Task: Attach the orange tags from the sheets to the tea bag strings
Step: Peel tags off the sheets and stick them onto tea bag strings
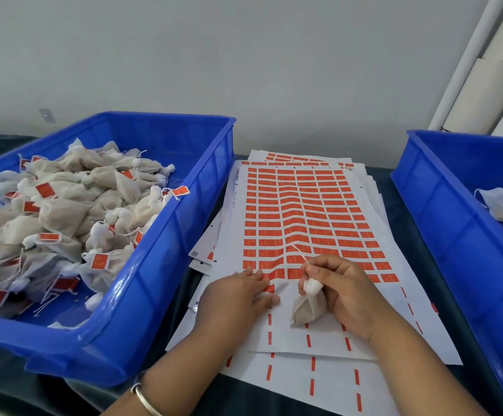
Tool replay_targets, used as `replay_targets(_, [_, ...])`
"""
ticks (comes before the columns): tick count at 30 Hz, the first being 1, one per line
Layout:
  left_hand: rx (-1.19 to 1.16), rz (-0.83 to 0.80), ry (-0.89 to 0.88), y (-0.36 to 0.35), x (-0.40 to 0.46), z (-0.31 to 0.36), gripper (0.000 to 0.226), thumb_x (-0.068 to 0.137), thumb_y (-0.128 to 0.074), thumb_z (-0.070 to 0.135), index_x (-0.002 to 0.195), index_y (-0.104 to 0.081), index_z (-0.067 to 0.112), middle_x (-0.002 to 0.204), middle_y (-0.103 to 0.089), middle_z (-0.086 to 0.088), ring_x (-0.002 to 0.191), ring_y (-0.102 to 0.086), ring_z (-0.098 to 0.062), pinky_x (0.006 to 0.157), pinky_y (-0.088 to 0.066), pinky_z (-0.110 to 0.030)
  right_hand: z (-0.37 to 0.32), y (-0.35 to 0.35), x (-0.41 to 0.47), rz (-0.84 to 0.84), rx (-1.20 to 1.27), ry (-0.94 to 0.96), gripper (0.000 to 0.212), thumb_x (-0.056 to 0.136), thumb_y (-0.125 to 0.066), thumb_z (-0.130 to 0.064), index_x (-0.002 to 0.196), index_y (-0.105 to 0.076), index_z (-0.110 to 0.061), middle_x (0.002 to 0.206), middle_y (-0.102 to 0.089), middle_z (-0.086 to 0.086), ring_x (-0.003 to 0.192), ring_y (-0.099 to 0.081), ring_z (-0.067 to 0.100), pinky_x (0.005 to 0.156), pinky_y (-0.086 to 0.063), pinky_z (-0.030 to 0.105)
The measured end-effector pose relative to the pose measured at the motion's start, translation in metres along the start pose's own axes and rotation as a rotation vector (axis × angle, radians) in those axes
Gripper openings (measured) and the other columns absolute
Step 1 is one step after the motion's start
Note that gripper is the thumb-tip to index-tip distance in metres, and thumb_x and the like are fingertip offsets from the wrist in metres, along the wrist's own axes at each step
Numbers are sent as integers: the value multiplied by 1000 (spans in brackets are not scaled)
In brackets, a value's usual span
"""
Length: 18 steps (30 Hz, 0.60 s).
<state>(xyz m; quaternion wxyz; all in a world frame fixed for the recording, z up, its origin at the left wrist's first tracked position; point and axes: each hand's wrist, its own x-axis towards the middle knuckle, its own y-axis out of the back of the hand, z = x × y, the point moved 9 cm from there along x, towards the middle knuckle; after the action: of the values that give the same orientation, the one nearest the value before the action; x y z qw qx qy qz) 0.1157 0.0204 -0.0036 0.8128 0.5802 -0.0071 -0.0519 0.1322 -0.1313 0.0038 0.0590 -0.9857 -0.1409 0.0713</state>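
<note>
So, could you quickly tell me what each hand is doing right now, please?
Left hand: open, fingers flat on the tag sheet.
Right hand: closed, holding a tea bag, pinching its string.

My left hand (238, 298) lies palm down, the fingers (257, 279) stretched forward and close together, flat and relaxed, the thumb (266, 301) angled out to the right. My left forearm runs back toward the lower left, bare, with a silver bangle (145, 396) round the wrist end. My right hand (341, 288) sits just beside the left, turned on its outer edge, the fingers curled inward. Its thumb and forefinger (311, 267) meet in a pinch at the top of the fist, while the other fingers wrap loosely below. My right forearm comes in from the lower right, also bare, the wrist bent slightly inward.
</note>
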Motion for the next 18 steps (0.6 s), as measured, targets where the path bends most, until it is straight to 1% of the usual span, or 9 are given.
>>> replay_targets(2, [41,26,-48,1,-1,4,49,93,-39,55,138,-41,37,146,-36,19,135,-33,-6,103,-37,-27,0,0,0,6,2,-3,14,76,-64,-22,77,-77,-27,76,-71,-1,72,-69,16,75,-54,28])
replay_targets(4, [77,46,-92,0,-3,8,47,95,-34,53,138,-42,36,145,-37,19,136,-32,-5,106,-38,-28,-1,0,-1,11,6,-1,21,84,-61,-14,75,-77,-24,75,-71,0,71,-68,15,70,-54,24])
replay_targets(6, [114,55,-119,0,-4,11,47,96,-31,52,139,-40,36,145,-37,19,137,-30,-5,106,-38,-30,-2,0,-2,14,6,1,26,87,-59,-10,73,-77,-22,74,-71,1,70,-68,14,66,-54,22])
replay_targets(10, [151,59,-140,0,-4,13,48,97,-29,52,140,-38,35,146,-36,18,138,-29,-6,106,-39,-31,-3,1,-3,27,6,1,25,87,-59,-9,73,-76,-20,74,-71,1,69,-68,15,65,-54,20])
replay_targets(13, [162,69,-149,0,-5,14,47,97,-28,51,140,-39,35,146,-37,18,137,-30,-6,107,-37,-30,-3,1,-3,34,6,0,26,87,-59,-9,73,-77,-21,75,-72,0,71,-69,15,64,-54,20])
replay_targets(16, [141,93,-147,1,-6,14,45,97,-28,51,138,-41,37,144,-38,19,136,-31,-4,107,-37,-28,-4,1,-3,37,-10,0,26,87,-59,-11,74,-77,-25,76,-72,-2,72,-69,16,67,-55,21])
replay_targets(18, [102,109,-141,2,-7,12,45,96,-31,53,136,-44,38,142,-41,21,134,-34,-3,103,-38,-26,-4,0,-3,34,-16,-2,25,87,-60,-12,75,-77,-25,77,-72,-1,73,-69,16,69,-55,23])
